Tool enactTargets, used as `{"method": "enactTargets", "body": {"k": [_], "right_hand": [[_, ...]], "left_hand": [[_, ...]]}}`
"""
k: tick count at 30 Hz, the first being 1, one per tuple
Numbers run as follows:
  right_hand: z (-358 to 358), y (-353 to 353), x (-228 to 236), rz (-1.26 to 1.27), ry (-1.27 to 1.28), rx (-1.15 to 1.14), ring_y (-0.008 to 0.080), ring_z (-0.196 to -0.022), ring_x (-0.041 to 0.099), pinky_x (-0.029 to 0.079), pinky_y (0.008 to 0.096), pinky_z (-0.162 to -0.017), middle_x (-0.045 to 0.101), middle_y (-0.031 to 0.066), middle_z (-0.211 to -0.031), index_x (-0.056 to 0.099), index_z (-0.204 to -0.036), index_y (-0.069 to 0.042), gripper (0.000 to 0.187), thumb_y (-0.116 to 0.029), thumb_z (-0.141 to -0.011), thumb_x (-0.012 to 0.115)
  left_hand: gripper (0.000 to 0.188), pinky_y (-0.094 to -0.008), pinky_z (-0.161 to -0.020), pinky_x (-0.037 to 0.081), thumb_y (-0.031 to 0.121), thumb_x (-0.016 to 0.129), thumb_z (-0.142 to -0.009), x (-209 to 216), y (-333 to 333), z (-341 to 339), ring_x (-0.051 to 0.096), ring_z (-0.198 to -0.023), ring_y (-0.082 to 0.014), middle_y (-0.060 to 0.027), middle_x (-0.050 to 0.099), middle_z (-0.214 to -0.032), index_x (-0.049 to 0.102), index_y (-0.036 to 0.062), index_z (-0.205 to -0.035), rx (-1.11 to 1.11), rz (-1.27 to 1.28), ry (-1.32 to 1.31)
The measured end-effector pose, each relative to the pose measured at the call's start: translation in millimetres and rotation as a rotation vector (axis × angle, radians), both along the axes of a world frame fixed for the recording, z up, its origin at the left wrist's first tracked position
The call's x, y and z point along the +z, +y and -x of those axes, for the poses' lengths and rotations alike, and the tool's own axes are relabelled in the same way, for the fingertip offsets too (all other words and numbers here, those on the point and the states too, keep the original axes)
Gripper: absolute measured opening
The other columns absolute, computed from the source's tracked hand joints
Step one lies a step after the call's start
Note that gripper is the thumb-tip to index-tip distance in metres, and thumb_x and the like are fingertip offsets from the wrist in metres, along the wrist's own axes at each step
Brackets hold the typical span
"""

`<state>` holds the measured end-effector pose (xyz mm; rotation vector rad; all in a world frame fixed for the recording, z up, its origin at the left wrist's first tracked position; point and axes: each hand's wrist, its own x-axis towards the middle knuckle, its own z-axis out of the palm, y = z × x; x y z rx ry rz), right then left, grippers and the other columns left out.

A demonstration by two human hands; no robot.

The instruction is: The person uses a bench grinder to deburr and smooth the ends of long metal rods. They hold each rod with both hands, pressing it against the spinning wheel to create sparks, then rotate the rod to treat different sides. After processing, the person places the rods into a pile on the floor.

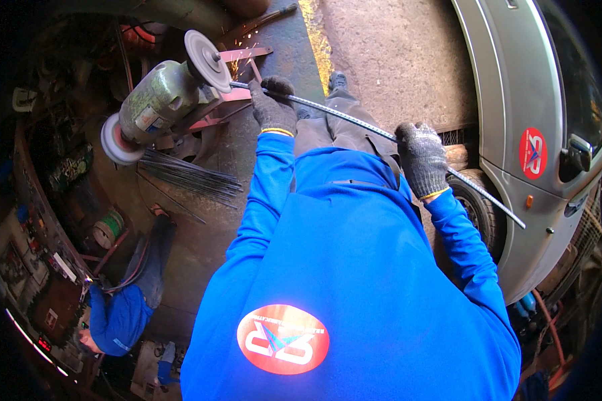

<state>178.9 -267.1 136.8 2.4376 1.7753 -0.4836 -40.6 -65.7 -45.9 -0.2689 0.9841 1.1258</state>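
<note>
A long thin ribbed steel rod (344,116) slants across in front of me, its left end at the wheel of a green bench grinder (159,101). Orange sparks fly just beyond the pale grinding disc (207,60). My left hand (273,107), in a dark knitted glove, is closed round the rod close to that disc. Farther right, my right hand (422,159), gloved the same way, grips the rod nearer its free end, which sticks out toward the parked vehicle. The fingertips of both hands are partly hidden.
A bundle of thin dark rods (192,176) lies on the floor below the grinder. The grinder's second wheel (121,140) faces left. A silver vehicle (515,80) stands close at right. At lower left, another person in blue (124,321) bends by a bench.
</note>
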Motion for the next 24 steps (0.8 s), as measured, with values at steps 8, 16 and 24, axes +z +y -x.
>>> {"method": "enactTargets", "body": {"k": [8,16,24], "right_hand": [[-33,8,11,0.382,0.564,-0.045,0.0431,-0.092,0.068,0.053,0.0513,-0.08,0.07,0.0247,-0.091,0.068,-0.107,-0.005,0.036,-0.038,-0.093,0.064],[-34,17,19,0.381,0.768,-0.14,0.0416,-0.101,0.067,0.052,0.046,-0.086,0.07,0.0245,-0.103,0.068,-0.115,-0.003,0.042,-0.039,-0.102,0.05],[-29,14,12,0.389,0.704,-0.16,0.0413,-0.1,0.067,0.052,0.0463,-0.084,0.069,0.0256,-0.103,0.07,-0.113,-0.004,0.042,-0.038,-0.103,0.047]], "left_hand": [[0.05,-0.0403,-0.061,0.051,0.05,0.04,-0.106,-8,-1,-13,0.062,-0.061,-0.0234,-0.0057,0.065,-0.069,0.062,0.0117,-0.082,-0.136,-0.045,-0.007],[0.046,-0.0366,-0.059,0.052,0.048,0.044,-0.105,-5,1,-11,0.061,-0.059,-0.0209,-0.0051,0.065,-0.07,0.061,0.0125,-0.081,-0.132,-0.016,0.066],[0.043,-0.0352,-0.055,0.053,0.046,0.051,-0.103,1,-2,4,0.063,-0.057,-0.0198,-0.0047,0.066,-0.068,0.063,0.0111,-0.081,-0.087,-0.055,0.068]]}}
